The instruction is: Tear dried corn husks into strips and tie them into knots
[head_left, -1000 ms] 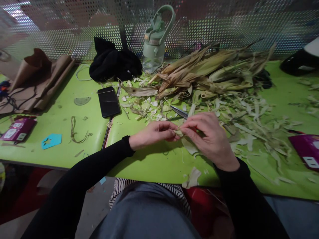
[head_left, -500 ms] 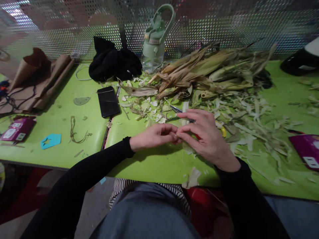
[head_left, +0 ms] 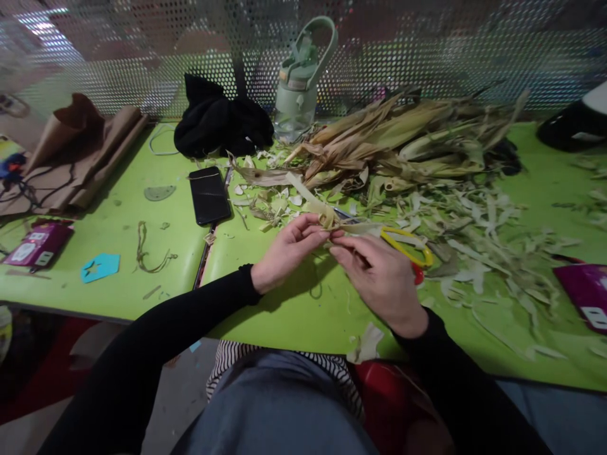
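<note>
Above the green table, my left hand [head_left: 296, 245] pinches a folded strip of corn husk [head_left: 328, 219] between thumb and fingers. One pale end of the strip sticks up to the left, another stretches right. My right hand [head_left: 379, 268] has its fingers closed on the same husk just beside my left fingertips. Scissors with yellow and red handles [head_left: 408, 246] lie just beyond my right hand, their blades partly covered. Husk scraps [head_left: 478, 218] are strewn around and to the right.
Behind is a heap of dry corn husks [head_left: 393, 136], with a green bottle [head_left: 298, 95] and black cloth [head_left: 220, 123] alongside. A phone [head_left: 209, 196] lies left of centre. Brown paper [head_left: 80, 151] and a purple packet [head_left: 40, 242] sit farther left; another purple packet [head_left: 583, 291] is at right.
The husk strip has turned from upright to lying slantwise across my fingertips. My right hand has lowered and closed in beside my left, uncovering the scissors' handles.
</note>
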`<state>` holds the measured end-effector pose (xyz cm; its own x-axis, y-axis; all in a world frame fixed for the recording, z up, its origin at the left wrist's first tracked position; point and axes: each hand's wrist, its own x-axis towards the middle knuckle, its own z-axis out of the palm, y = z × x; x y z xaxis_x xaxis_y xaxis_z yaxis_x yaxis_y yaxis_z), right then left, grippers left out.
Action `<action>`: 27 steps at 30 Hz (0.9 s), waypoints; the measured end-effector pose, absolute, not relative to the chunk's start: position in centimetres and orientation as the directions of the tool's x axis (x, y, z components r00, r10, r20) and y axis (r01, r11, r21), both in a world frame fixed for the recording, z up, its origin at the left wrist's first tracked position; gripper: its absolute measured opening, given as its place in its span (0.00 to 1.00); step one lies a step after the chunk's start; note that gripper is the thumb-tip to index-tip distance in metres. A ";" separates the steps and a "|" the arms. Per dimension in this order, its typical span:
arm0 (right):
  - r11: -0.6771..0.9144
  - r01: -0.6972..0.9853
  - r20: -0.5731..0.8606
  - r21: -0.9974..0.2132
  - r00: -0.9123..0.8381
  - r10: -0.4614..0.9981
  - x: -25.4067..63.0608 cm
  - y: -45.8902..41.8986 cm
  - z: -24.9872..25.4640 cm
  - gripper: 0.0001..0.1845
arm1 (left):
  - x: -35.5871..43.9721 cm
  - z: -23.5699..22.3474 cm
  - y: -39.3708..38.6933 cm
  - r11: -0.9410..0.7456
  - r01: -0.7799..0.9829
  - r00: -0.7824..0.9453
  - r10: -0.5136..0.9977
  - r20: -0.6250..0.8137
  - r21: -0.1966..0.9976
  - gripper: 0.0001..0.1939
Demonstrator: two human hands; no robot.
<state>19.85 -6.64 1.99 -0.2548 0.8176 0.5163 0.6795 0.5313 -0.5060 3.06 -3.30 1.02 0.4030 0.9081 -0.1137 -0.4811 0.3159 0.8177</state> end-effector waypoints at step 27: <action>0.010 0.117 0.010 -0.993 -0.001 1.000 19.8 -6.2 1.6 0.18 | 1.7 1.6 -3.2 -0.378 0.115 0.427 0.854 0.298 0.919 0.07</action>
<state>19.81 -6.23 1.55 -0.0014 1.0000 0.0096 0.1168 0.0097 -0.9931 1.71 -3.22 1.60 0.4270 0.8538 0.2977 0.1154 -0.3780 0.9186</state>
